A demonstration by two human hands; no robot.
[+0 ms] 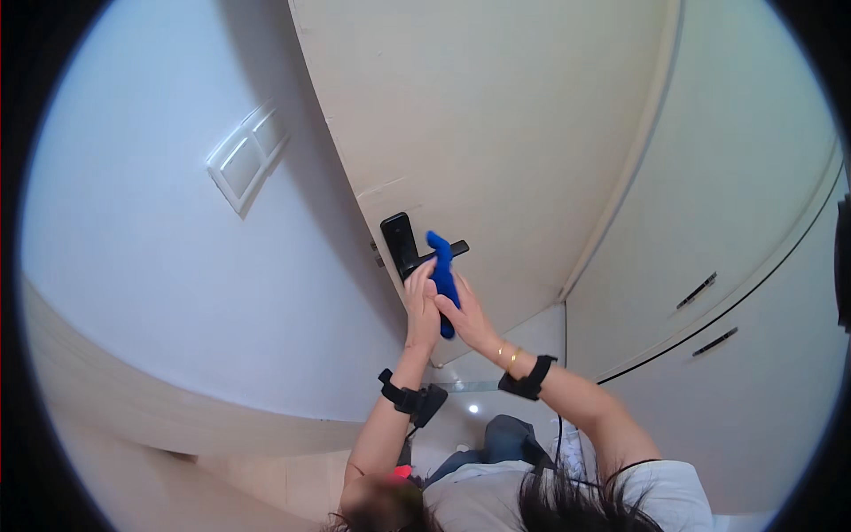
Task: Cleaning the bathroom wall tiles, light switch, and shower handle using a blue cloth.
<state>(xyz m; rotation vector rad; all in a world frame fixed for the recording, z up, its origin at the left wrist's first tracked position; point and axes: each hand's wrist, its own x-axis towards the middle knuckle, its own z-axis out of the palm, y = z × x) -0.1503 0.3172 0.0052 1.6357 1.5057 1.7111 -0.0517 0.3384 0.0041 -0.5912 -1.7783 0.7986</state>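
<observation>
Blue cloth [445,277] in front of black door handle [400,238]; right hand [467,317] clamped on it; left hand [420,306] against it, cannot tell whether gripping. Firm, even hold should control cloth's loose top end.

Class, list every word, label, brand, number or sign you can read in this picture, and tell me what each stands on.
None: no text can be read anywhere.
Light switch: no legible marking.
Black lock plate on the door: any marking is too small to read.
Blue item at the hands: no lettering visible.
Black wrist device: nothing legible.
White item beside the legs: too blurred to tell.
</observation>
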